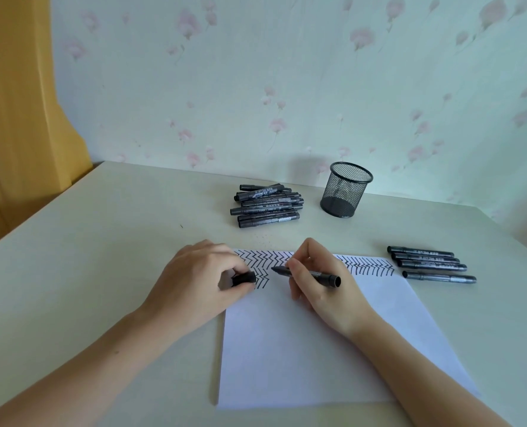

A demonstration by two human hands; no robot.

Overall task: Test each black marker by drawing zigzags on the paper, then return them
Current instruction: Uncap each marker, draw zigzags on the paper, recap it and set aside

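A white sheet of paper (302,349) lies in front of me, with rows of black zigzags (265,258) along its far edge. My right hand (320,288) grips an uncapped black marker (324,276), its tip pointing left just above the zigzags. My left hand (194,282) rests on the paper's left corner and pinches the black marker cap (243,278). A pile of several black markers (267,204) lies at the back of the table. Several more markers (428,263) lie side by side to the right of the paper.
An empty black mesh pen cup (345,190) stands at the back, right of the pile. The cream table (86,257) meets a flowered wall behind; a yellow curtain (12,118) hangs at the left.
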